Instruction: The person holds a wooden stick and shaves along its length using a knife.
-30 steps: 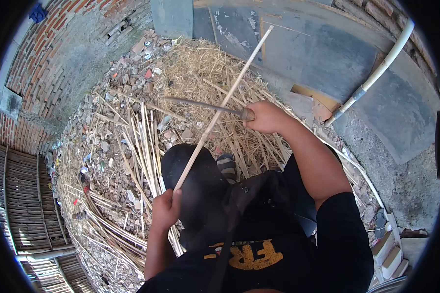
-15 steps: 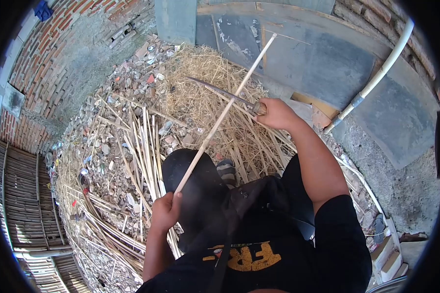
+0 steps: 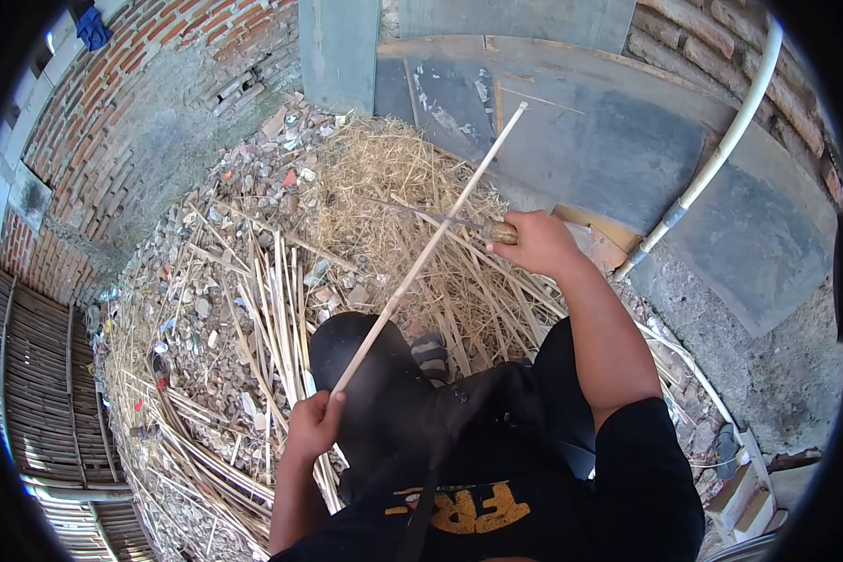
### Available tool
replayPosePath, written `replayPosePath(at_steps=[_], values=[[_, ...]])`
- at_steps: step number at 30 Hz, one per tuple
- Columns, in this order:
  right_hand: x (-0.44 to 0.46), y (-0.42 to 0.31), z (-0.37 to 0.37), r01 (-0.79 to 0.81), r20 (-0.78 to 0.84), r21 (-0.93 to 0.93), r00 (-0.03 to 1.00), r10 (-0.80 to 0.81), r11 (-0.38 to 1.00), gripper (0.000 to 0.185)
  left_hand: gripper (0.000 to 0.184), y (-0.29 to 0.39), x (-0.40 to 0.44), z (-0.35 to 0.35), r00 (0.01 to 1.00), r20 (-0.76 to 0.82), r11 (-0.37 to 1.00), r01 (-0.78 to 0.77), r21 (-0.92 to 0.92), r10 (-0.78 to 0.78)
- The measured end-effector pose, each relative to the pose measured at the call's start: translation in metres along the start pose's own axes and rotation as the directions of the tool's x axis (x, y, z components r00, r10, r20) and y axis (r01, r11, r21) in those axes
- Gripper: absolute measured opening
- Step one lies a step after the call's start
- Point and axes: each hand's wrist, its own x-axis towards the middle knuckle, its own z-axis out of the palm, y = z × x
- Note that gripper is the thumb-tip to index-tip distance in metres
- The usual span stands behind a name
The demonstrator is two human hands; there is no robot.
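Note:
My left hand [image 3: 315, 424] is closed around the lower end of a pale bamboo stick [image 3: 430, 245], which slants up and away to the right over my knee. In my right hand [image 3: 540, 245] is the wooden handle of a long-bladed knife [image 3: 500, 233]. Its thin blade points left and crosses the stick about midway; whether the edge touches it I cannot tell. Beneath the blade lies a heap of straw-like shavings [image 3: 365, 169]. Several split bamboo strips [image 3: 286, 309] rest on the ground left of my knee.
Stony rubble [image 3: 197, 281] covers the ground, with more bamboo strips [image 3: 206, 450] at lower left. Grey boards [image 3: 590, 131] lean at the back beside a white pipe [image 3: 721, 159]. A brick wall [image 3: 94, 140] and a bamboo slat panel [image 3: 42, 365] stand to the left.
The knife has turned from slanting up leftward to lying flatter, its blade seen edge-on. The scene sits slightly lower in view. Both hands keep their hold.

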Motion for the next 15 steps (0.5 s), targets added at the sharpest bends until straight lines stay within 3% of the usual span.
replayPosePath(at_steps=[6, 9, 12, 15], values=[[-0.003, -0.011, 0.012, 0.125, 0.038, 0.002, 0.991, -0.125, 0.992, 0.031, 0.050, 0.003, 0.000, 0.000, 1.000, 0.009, 0.999, 0.016, -0.037, -0.016], [-0.007, -0.027, 0.013, 0.234, 0.141, -0.022, 0.963, -0.229, 0.972, 0.029, 0.050, 0.000, 0.000, -0.001, 0.999, 0.023, 0.999, 0.029, -0.039, -0.028], [-0.009, -0.034, 0.011, 0.245, 0.180, 0.026, 0.952, -0.246, 0.969, 0.027, 0.049, -0.003, 0.002, 0.001, 0.999, 0.027, 0.998, 0.025, -0.063, -0.023], [0.005, -0.007, 0.017, 0.135, 0.131, 0.092, 0.981, -0.146, 0.987, 0.026, 0.049, -0.013, -0.002, 0.004, 1.000, 0.008, 0.998, 0.001, -0.063, -0.001]])
